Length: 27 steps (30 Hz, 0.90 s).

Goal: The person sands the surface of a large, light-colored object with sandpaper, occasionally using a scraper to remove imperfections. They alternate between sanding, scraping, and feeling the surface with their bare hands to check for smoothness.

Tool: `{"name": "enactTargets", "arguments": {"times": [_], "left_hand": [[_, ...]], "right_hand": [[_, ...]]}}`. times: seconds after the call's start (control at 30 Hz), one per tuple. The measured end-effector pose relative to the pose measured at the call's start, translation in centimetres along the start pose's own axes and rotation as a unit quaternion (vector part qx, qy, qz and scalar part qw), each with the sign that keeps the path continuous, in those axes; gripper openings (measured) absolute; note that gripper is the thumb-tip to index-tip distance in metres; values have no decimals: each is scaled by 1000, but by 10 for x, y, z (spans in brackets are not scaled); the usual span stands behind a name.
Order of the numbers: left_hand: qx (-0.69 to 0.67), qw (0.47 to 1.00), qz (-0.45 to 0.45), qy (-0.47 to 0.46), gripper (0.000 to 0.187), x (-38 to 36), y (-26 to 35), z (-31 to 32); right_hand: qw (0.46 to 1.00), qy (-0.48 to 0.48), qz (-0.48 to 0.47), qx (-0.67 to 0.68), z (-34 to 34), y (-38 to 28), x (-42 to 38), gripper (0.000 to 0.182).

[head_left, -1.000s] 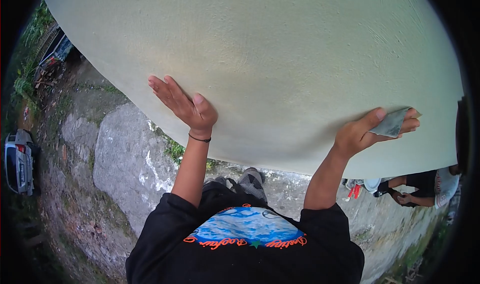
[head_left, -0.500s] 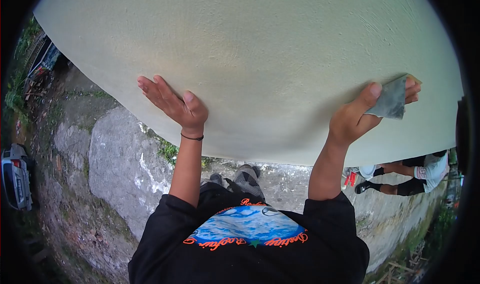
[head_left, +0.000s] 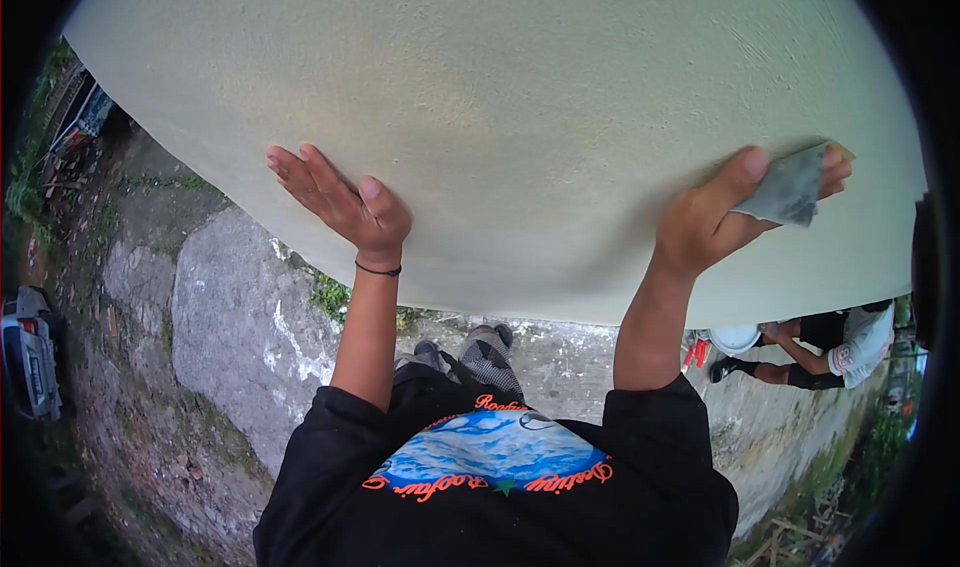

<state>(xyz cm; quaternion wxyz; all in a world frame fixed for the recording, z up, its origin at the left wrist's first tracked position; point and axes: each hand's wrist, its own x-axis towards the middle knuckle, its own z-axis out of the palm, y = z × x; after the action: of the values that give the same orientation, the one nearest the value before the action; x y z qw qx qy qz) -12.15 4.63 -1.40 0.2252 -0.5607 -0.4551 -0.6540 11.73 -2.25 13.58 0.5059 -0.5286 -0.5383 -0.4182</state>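
Note:
A pale, slightly rough wall (head_left: 520,77) fills the upper part of the head view. Against it lies my left hand (head_left: 345,202), fingers stretched out and nothing in it, with a thin dark band on the wrist. On the right, my right hand (head_left: 715,212) grips a grey piece of sandpaper (head_left: 790,189) at the wall. The thumb lies along the near side of the sheet, and the fingertips show past its far edge. The side of the sheet facing the wall is mostly hidden.
Cracked concrete ground (head_left: 235,307) runs below the wall. At the right, another person (head_left: 860,347) crouches by a white bucket (head_left: 735,339), with a red object (head_left: 697,352) beside it. A parked car (head_left: 32,355) stands far left. Wood scraps (head_left: 805,527) lie at lower right.
My right hand has shifted slightly right and up with the sandpaper, which is now tilted more. My left hand stays nearly in place. The other person's arm now reaches toward the bucket.

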Motion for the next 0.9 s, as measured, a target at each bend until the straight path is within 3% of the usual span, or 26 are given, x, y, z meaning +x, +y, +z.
{"name": "enactTargets", "arguments": {"times": [0.13, 0.2, 0.27, 0.37, 0.4, 0.43, 0.5, 0.53, 0.6, 0.7, 0.73, 0.77, 0.8, 0.83, 0.87, 0.9], "left_hand": [[3, 1000, 5, 0, 59, -1, -1, 1], [0, 1000, 3, 2, 58, 0, 0, 2], [-3, 1000, 5, 0, 58, 0, 0, 0], [1, 1000, 8, 4, 58, -1, -1, 1], [0, 1000, 4, 4, 58, -1, 0, 1], [-2, 1000, 1, 2, 58, -1, 0, 1], [-2, 1000, -2, 3, 58, 0, 0, 1], [-1, 1000, -9, 3, 58, -1, 2, 1], [-4, 1000, -8, 7, 58, -1, 1, 1], [-6, 1000, -5, 9, 58, -2, 2, 2], [-5, 1000, -1, 10, 58, -1, 1, 1], [-4, 1000, -1, 10, 58, -1, 1, 1], [2, 1000, -4, 8, 58, -1, 3, 1], [10, 1000, -6, 7, 58, -1, 3, 1], [18, 1000, -2, 11, 58, 0, 2, 0], [15, 1000, -4, 7, 58, -1, 1, -1]], "right_hand": [[980, -113, -146, -80, 14, -6, -125, 63], [972, -128, -180, -76, 8, 10, -125, 62], [986, -113, -120, -19, 0, 22, -90, 62], [995, 2, 48, 82, -16, 36, 1, 62], [982, 49, 110, 144, -17, 39, 16, 64], [982, 50, 110, 145, -17, 38, 14, 64], [940, 42, 240, 239, -15, 36, 2, 67], [985, 61, 107, 117, -3, 32, -15, 66], [994, -64, -26, -80, -3, 16, -67, 65], [995, -93, -30, 6, -17, 36, -65, 60], [992, 8, 57, 114, -17, 46, -40, 63], [959, 71, 245, 125, -36, 56, -15, 67], [902, 169, 369, 145, -50, 53, 17, 66], [827, 241, 505, 56, -62, 45, 47, 60], [891, 260, 361, 87, -71, 59, 49, 59], [875, 292, 362, 131, -75, 64, 54, 60]]}}
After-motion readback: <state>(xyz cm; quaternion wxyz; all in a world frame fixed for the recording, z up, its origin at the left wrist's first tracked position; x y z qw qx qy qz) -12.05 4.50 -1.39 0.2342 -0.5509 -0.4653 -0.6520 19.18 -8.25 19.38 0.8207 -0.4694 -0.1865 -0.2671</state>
